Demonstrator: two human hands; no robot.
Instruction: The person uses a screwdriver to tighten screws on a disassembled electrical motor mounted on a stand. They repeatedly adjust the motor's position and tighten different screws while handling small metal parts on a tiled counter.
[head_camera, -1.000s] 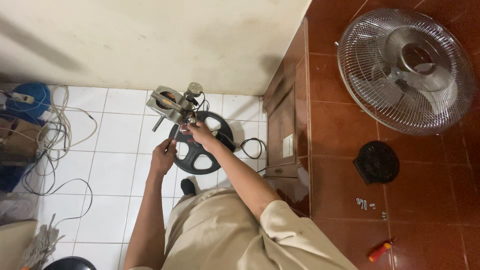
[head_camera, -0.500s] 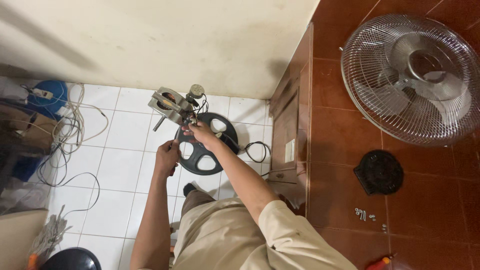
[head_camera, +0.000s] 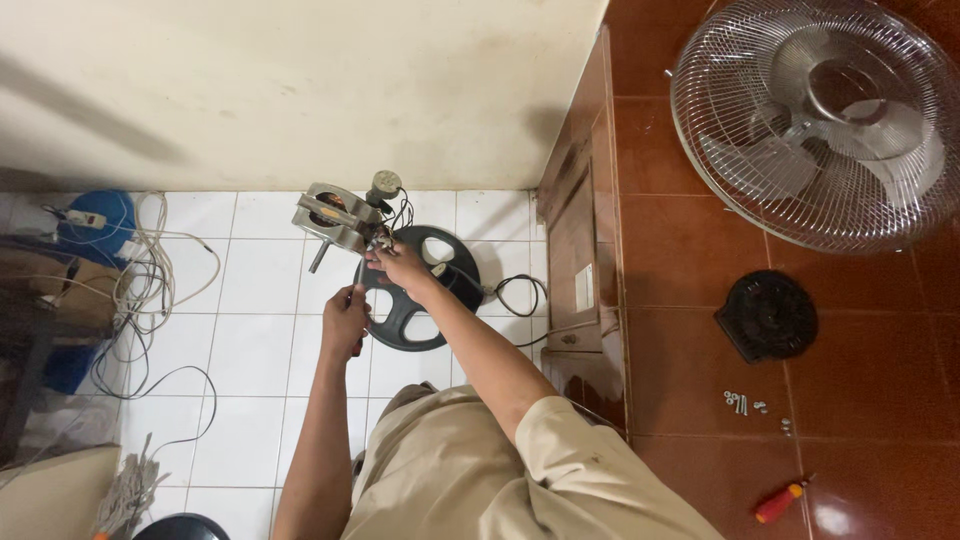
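A bare metal fan motor (head_camera: 330, 218) sits on top of a stand with a round black spoked base (head_camera: 415, 300), over white floor tiles. My right hand (head_camera: 400, 264) reaches to the motor's rear, its fingers pinched on the thin wires there. Just below it, my left hand (head_camera: 345, 316) is closed around a small tool with a reddish handle, whose tip points up towards the motor. A black cord (head_camera: 515, 295) runs from the base to the right.
A wire fan grille with blades (head_camera: 820, 120) lies on the brown tiles at the upper right. Below it are a black round cover (head_camera: 766, 315), loose screws (head_camera: 745, 403) and a red screwdriver (head_camera: 778, 503). Tangled cables (head_camera: 140, 290) and a blue object (head_camera: 95, 215) lie at the left.
Both hands stay at the motor. My left hand has moved a little closer to my right, and the view has shifted slightly.
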